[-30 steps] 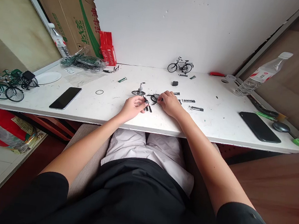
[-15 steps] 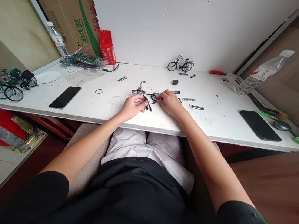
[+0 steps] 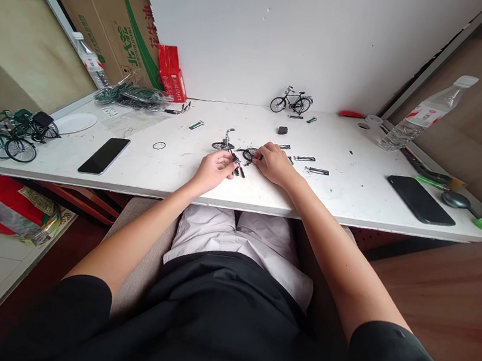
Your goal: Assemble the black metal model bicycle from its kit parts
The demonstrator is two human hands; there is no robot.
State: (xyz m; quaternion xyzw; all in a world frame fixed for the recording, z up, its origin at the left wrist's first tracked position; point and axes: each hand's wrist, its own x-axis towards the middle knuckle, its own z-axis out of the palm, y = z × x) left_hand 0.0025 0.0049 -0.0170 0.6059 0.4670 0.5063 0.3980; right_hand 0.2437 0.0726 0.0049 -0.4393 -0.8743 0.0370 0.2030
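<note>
Both hands rested on the white desk (image 3: 357,192) near its front edge: the left hand (image 3: 213,171) pinched small black metal parts (image 3: 237,170) with curled fingers, and the right hand (image 3: 274,164), fingers bent, gripped a small black wheel (image 3: 248,154) just beside them. A half-built miniature bicycle front with a silver fork (image 3: 225,142) stood just behind the left hand, and a finished black model bicycle (image 3: 291,101) stood well apart by the wall

One view only, worn on the person's head, looking forward and steeply down. The lap and both forearms fill the near foreground, and the white worktop (image 3: 355,203) stretches across mid-frame at arm's reach. Beyond it the white back wall (image 3: 263,33) closes the view, with wide-angle bending at the edges.
</note>
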